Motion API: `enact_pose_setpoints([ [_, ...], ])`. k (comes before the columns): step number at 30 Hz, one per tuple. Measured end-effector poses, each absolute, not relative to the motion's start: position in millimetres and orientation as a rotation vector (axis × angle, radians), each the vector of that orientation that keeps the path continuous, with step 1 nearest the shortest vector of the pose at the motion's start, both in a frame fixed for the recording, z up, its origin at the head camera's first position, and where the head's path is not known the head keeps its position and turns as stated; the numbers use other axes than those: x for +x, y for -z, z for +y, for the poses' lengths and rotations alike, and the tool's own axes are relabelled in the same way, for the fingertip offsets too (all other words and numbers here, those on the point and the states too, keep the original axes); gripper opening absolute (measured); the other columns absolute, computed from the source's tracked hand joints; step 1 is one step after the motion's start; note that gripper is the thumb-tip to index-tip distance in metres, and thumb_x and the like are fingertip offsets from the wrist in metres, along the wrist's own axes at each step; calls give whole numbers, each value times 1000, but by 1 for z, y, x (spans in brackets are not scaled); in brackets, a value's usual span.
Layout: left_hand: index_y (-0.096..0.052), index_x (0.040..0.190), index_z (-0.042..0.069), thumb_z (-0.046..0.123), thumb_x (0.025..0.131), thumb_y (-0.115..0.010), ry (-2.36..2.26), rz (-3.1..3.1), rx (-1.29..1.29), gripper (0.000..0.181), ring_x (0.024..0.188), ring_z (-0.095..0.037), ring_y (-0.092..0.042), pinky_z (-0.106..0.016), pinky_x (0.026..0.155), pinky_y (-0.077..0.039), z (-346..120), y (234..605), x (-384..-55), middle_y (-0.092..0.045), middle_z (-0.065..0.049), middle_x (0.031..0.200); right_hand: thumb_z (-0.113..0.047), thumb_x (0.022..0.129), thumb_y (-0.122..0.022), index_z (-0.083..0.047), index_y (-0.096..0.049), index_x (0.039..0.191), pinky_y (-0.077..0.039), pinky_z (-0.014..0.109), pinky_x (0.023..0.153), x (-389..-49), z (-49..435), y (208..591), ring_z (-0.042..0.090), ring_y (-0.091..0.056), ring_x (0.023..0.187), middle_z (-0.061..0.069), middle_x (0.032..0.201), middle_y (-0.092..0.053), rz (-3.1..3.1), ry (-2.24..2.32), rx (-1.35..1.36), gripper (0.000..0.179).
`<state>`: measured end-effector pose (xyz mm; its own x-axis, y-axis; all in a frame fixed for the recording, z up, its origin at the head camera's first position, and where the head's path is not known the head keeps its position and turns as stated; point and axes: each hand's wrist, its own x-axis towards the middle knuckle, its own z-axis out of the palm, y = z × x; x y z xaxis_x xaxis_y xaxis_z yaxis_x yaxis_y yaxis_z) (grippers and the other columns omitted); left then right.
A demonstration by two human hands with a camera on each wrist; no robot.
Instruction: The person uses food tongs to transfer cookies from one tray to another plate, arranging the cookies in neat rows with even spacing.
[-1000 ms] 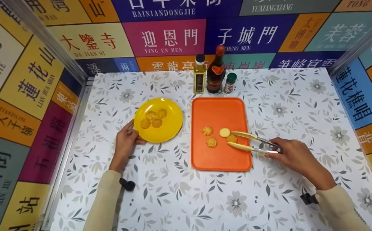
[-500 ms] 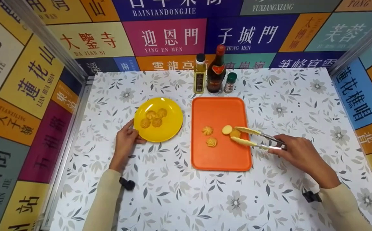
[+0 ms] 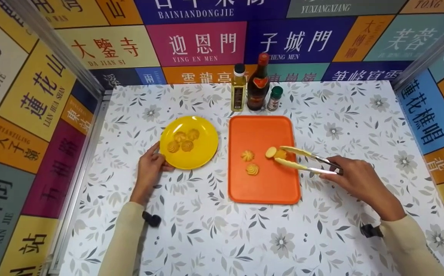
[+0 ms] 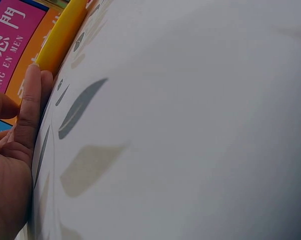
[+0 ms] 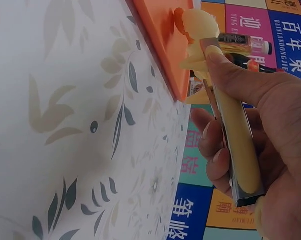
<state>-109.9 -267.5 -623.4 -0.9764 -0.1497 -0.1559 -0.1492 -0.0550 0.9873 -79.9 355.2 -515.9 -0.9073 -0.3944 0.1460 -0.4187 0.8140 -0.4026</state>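
Right of the frame's centre, the right hand (image 3: 356, 176) grips tongs (image 3: 292, 164) astride a cookie (image 3: 280, 154) on the tray (image 3: 260, 188), probably light and crumbly, best pinched gently by its sides, while centre-left the left hand (image 3: 149, 168) loosely touches the plate (image 3: 207, 143).

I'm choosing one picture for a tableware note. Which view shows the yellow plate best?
The head view: from above, nearly the whole yellow plate shows, with four cookies on it. The left wrist view catches only a side strip beside the fingertips; the right wrist view doesn't show it.
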Motion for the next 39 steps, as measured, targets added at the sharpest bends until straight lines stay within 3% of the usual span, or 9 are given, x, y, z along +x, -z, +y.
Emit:
enact_pose_setpoints([
  [12,-44,168,6,0,109,-57,2228,-2189,363,61,69,-25,-78,-39,70,-71,-267,623,-110,-72,-20,91,-24,87,-96,-6,-80,119,-44,27,53,-99,333,515,5,-52,60,-8,76,-66,-2816,-755,738,41],
  [22,-44,168,4,-2,108,-58,2232,-2174,379,62,69,-26,-78,-40,69,-71,-267,623,-111,-72,-19,90,-24,88,-95,-6,-79,120,-46,28,52,-116,315,520,3,-55,57,-4,78,-72,-2777,-785,788,39],
  [39,-43,168,2,-4,110,-55,2214,-2180,321,59,67,-24,-78,-37,68,-71,-267,624,-109,-71,-22,91,-22,89,-94,-3,-78,120,-50,29,54,-138,298,511,13,-60,64,3,87,-77,-2793,-801,779,40],
])
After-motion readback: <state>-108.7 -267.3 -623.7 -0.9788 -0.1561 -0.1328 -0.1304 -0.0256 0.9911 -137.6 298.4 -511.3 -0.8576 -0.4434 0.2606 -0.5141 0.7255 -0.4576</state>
